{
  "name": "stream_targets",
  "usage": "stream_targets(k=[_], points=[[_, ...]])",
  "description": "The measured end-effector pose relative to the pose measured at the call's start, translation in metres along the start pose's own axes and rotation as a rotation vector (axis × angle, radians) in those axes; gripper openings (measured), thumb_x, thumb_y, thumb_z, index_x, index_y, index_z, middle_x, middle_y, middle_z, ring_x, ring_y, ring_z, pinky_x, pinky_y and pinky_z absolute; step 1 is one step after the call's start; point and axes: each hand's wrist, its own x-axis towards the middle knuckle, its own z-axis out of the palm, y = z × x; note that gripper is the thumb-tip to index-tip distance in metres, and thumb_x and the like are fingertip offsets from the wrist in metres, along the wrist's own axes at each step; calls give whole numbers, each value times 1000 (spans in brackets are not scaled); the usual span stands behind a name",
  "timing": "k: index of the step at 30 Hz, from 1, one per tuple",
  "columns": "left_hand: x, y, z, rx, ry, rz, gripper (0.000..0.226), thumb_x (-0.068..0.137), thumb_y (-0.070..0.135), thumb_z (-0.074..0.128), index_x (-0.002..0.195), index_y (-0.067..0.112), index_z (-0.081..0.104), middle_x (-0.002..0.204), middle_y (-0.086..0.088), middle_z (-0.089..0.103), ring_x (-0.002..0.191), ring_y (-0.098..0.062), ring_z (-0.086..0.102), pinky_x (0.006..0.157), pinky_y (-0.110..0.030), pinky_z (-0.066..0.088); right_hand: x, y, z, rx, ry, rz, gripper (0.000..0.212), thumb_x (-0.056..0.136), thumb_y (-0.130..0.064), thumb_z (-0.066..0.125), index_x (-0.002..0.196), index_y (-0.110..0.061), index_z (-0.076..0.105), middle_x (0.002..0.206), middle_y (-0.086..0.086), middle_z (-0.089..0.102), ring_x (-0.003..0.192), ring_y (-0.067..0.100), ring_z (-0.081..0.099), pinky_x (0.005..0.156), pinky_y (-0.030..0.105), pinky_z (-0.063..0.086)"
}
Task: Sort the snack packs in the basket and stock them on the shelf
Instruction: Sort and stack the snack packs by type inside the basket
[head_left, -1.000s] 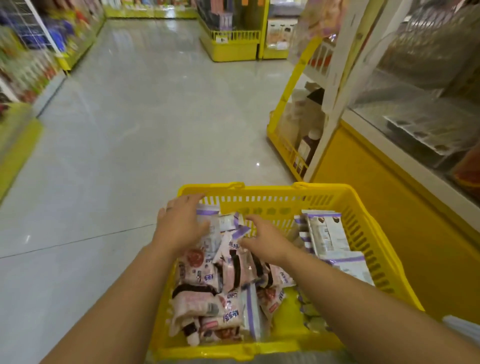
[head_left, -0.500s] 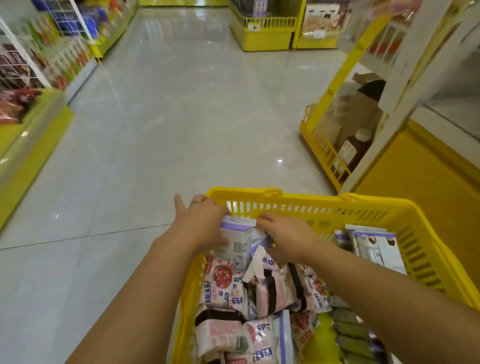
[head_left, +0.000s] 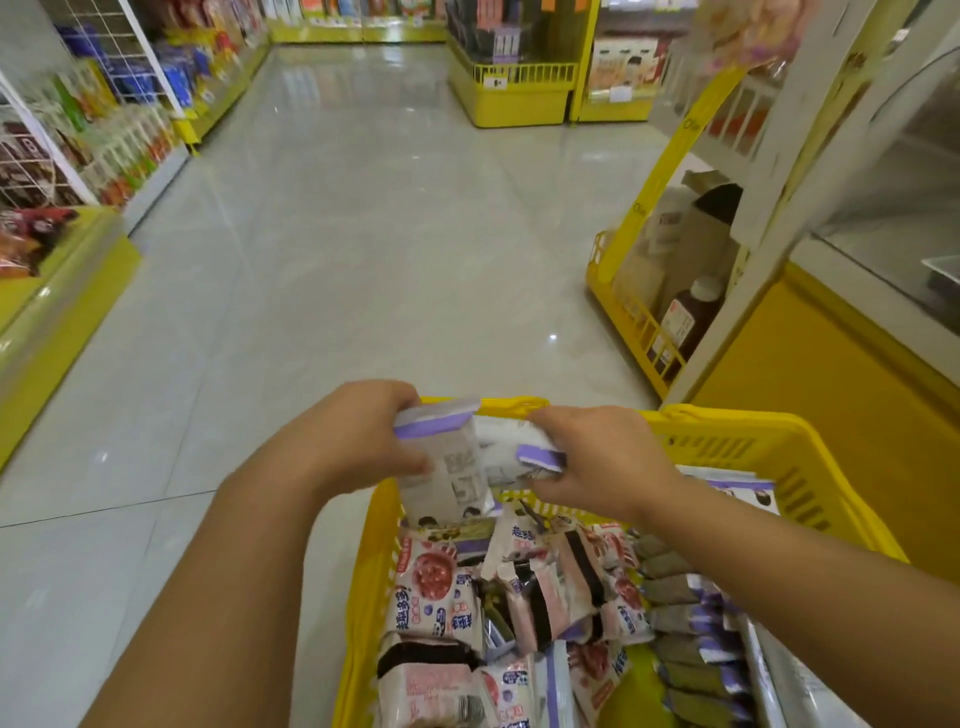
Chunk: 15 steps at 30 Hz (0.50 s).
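Grips an upright white-and-purple pack (head_left: 451, 470) in the left hand (head_left: 358, 441), fingers (head_left: 387, 391) curled round its top edge. Pinches a second pack (head_left: 511, 449) with the right hand (head_left: 605, 460), both just over the far end of the yellow basket (head_left: 753, 423) of pink packs (head_left: 431, 587).

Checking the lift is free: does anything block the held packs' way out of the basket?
Nothing visible. The left hand grips one pack, the right hand another pack, both up at the basket rim with nothing lying on them. Their shelf can't be told.
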Motion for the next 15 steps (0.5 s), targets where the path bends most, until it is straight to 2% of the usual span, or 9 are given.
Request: stream_targets(k=[3, 5, 7, 10, 12, 13, 15], points=[[-4, 16, -15, -93, 73, 58, 23, 70, 30, 77, 80, 29, 57, 79, 9, 62, 68, -8, 59, 53, -26, 43, -23, 12, -31, 45, 70, 170, 55, 66, -68, 56, 110, -35, 55, 82, -6, 68, 74, 20, 63, 52, 27, 41], [-6, 30, -21, -191, 133, 121, 24, 70, 32, 78, 83, 33, 58, 78, 14, 62, 66, -3, 59, 51, -21, 40, -43, 23, -48, 102, 85, 336, 56, 66, -70, 58, 110, -37, 56, 82, -7, 63, 76, 15, 59, 58, 31, 48], [-7, 47, -20, -362, 177, 185, 27, 70, 33, 80, 89, 35, 61, 79, 17, 66, 68, 0, 63, 51, -14, 43, -66, 34, -62, 361, 92, 514, 47, 69, -64, 64, 108, -37, 59, 86, -12, 65, 79, 8, 62, 63, 34, 53], [-2, 78, -2, -715, 188, 243, 34, 71, 26, 83, 98, 33, 64, 87, 14, 70, 73, 1, 67, 62, -14, 52, -105, 47, -68, 760, 254, 750, 19, 78, -39, 71, 94, -34, 63, 84, -10, 71, 71, 1, 66, 58, 23, 52], [3, 100, 23, -1017, 158, 207, 35, 75, 18, 80, 103, 29, 62, 97, 4, 70, 81, -8, 70, 66, -24, 58, -134, 52, -62, 915, 393, 930, 6, 83, -29, 69, 83, -26, 64, 80, 1, 72, 60, 0, 63, 53, 22, 50], [7, 111, 39, -1142, 155, 161, 36, 78, 16, 78, 107, 26, 61, 102, 0, 69, 85, -12, 70, 65, -28, 59, -148, 53, -55, 983, 448, 1024, 9, 84, -29, 68, 81, -22, 65, 79, 2, 73, 58, 2, 63, 54, 26, 50], [13, 129, 72, -1337, 168, 21, 38, 82, 18, 75, 115, 23, 57, 110, -1, 67, 91, -14, 68, 62, -26, 56, -172, 54, -38, 1140, 492, 1202, 16, 83, -33, 67, 82, -17, 68, 77, -4, 74, 67, 7, 69, 64, 31, 52]])
